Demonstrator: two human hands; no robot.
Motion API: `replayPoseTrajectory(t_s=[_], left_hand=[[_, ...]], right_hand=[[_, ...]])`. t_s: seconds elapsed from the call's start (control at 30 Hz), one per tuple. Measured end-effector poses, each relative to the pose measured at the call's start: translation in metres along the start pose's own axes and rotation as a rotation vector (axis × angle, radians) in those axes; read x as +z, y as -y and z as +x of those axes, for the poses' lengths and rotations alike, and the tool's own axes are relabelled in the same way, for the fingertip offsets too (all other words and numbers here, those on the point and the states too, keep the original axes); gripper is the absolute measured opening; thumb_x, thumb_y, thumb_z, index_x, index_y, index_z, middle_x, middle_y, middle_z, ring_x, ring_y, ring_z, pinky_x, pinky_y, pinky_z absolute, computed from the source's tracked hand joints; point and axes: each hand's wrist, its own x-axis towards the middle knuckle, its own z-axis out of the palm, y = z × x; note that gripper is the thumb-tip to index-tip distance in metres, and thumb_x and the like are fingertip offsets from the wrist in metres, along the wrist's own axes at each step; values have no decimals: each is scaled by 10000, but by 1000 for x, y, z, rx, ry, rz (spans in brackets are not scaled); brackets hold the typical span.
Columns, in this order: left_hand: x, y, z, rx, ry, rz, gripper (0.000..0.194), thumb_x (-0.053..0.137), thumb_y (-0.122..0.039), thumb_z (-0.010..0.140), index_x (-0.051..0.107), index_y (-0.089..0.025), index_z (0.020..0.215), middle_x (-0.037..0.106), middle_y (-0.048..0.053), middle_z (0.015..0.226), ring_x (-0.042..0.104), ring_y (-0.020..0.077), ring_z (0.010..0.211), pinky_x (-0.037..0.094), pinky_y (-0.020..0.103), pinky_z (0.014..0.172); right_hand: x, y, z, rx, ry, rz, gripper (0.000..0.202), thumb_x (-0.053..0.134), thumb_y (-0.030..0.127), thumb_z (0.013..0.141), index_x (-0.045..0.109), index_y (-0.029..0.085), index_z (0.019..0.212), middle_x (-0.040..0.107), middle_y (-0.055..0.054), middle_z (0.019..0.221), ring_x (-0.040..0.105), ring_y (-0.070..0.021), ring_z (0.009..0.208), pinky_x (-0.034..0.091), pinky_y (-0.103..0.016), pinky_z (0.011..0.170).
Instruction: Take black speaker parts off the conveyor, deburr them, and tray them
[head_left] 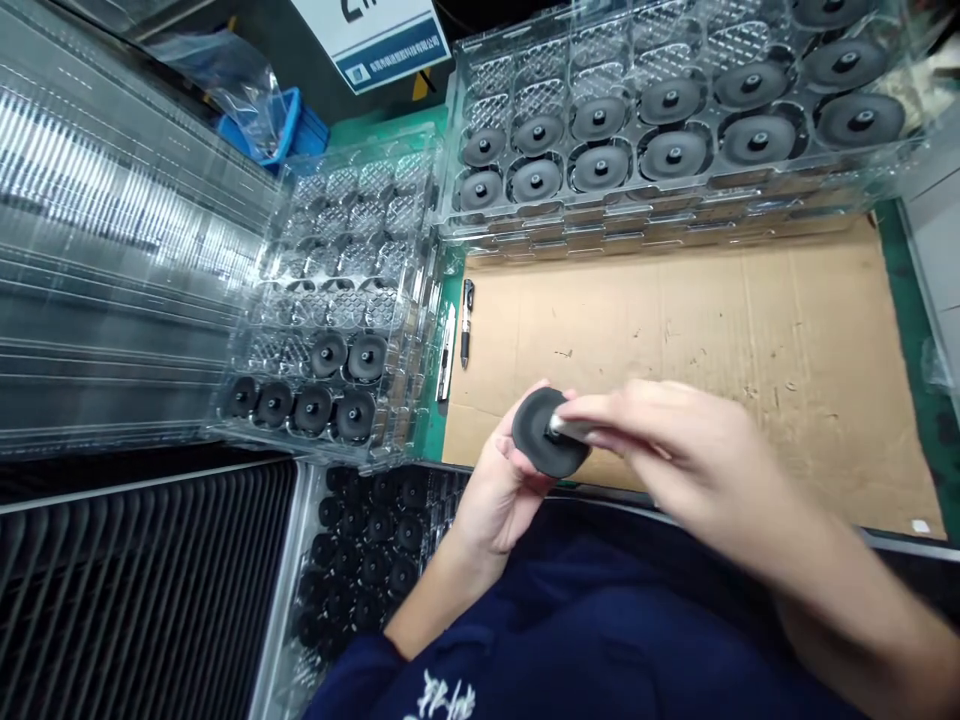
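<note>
A round black disc [534, 425] with a short stem at its centre is gripped by its rim in my left hand [484, 505], tilted to face the camera. Pinched at the stem, my right hand [686, 450] is closed and blurred by motion. Something small and pale shows at its fingertips, too indistinct to name. Both hands are over the near edge of a brown cardboard sheet [675, 320].
A clear plastic tray [345, 310] on the left and stacked trays [540, 98] at the back hold similar discs. A pen [466, 325] and a utility knife [447, 355] lie left of the cardboard. Another disc-filled tray [307, 665] sits lower left, near a blue bin [304, 130] farther back.
</note>
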Motion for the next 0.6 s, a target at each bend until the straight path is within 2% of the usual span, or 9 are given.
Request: replayPoseTrajectory(t_s=[0.07, 0.13, 0.2, 0.27, 0.33, 0.37, 0.4, 0.47, 0.6], left_hand=[[1, -1, 1, 16, -27, 16, 550, 787, -280, 665, 587, -273, 1177, 630, 21, 1181, 586, 186, 1067, 493, 231, 859], [3, -2, 2, 12, -35, 40, 534, 767, -270, 688, 580, -271, 1188, 629, 23, 1173, 568, 215, 1099, 490, 254, 867], [3, -2, 4, -4, -42, 70, 542, 761, -250, 689, 572, -278, 1195, 632, 21, 1159, 553, 234, 1125, 488, 270, 876], [2, -4, 5, -16, -31, 67, 608, 800, -251, 638, 563, -301, 1195, 619, 19, 1179, 560, 248, 1117, 491, 296, 885], [-2, -6, 4, -23, 25, 6, 652, 832, -326, 589, 564, -314, 1184, 593, 30, 1224, 584, 257, 1085, 497, 320, 889], [-3, -7, 3, -27, 57, -33, 645, 823, -381, 590, 566, -316, 1179, 576, 36, 1250, 593, 259, 1073, 501, 327, 888], [-5, -8, 2, -29, 87, -68, 632, 810, -421, 594, 572, -317, 1170, 566, 37, 1264, 604, 256, 1056, 511, 323, 872], [-7, -8, 0, -38, 133, -121, 599, 786, -455, 609, 582, -320, 1156, 562, 31, 1271, 614, 246, 1040, 529, 301, 832], [-6, -6, -2, -78, 222, -172, 601, 800, -415, 612, 580, -313, 1161, 588, 29, 1231, 619, 257, 1038, 544, 281, 788]], right_hand=[[-1, 5, 1, -4, -19, -35, 323, 523, 105, 865, 609, 256, 1137, 673, 12, 880, 571, -127, 744, 390, -291, 675], [0, 8, 5, -65, -124, 28, 325, 510, 97, 870, 604, 244, 1144, 682, 2, 952, 593, -126, 814, 410, -291, 717], [4, -1, 8, -30, -154, 128, 271, 506, 132, 882, 625, 237, 1102, 683, -3, 983, 608, -126, 855, 436, -276, 730], [9, -25, 8, 111, -113, 233, 205, 508, 220, 896, 646, 233, 1047, 687, -10, 966, 621, -139, 849, 460, -266, 702], [15, -61, 2, 257, -98, 290, 220, 486, 308, 908, 645, 226, 1036, 685, -26, 963, 627, -162, 830, 475, -273, 670], [20, -80, -2, 316, -206, 200, 241, 462, 325, 914, 641, 222, 1039, 683, -30, 932, 617, -159, 766, 462, -271, 628], [24, -97, -7, 365, -245, 32, 264, 445, 332, 917, 635, 221, 1064, 678, -35, 888, 596, -159, 705, 445, -278, 601], [34, -125, -17, 360, -275, -199, 279, 440, 333, 907, 651, 198, 1031, 663, -57, 831, 568, -184, 708, 429, -315, 655], [45, -140, -27, 309, -249, -319, 272, 459, 331, 892, 660, 180, 996, 634, -60, 756, 545, -196, 708, 392, -339, 711]])
